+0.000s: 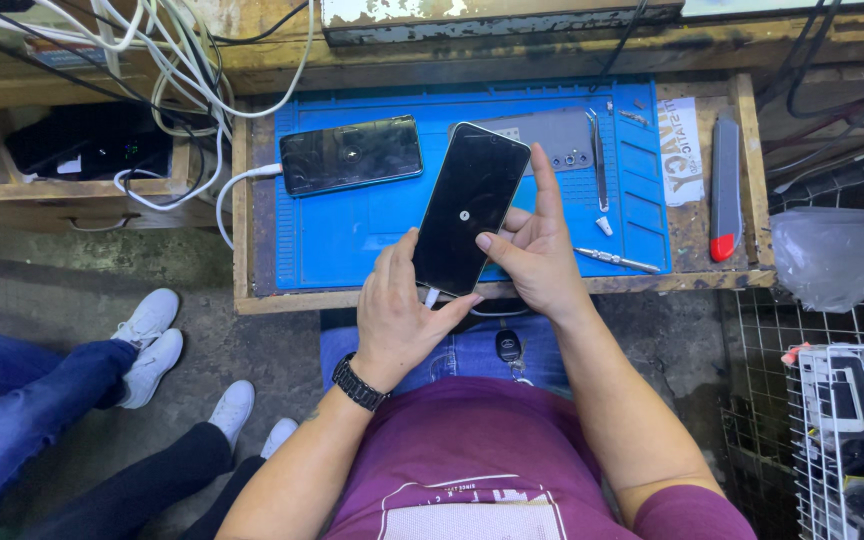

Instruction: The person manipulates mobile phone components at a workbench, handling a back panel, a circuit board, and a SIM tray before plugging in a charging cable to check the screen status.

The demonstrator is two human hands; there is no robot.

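Note:
Both my hands hold a black smartphone (470, 205) over the blue work mat (352, 230); its dark screen shows a small white mark in the middle. My left hand (399, 312) grips its lower left edge, where a white cable plugs into the bottom. My right hand (535, 245) supports the right side, thumb on the screen edge and forefinger up along the side. A second dark phone (351, 154) lies flat on the mat, a white cable in its left end.
A grey phone back cover (564, 135), tweezers (599, 165) and a screwdriver (617, 260) lie on the mat's right part. A grey and red utility knife (725, 190) rests on the wooden bench. Tangled white cables (177, 70) hang at left. Other people's legs and white shoes (147, 335) are at left.

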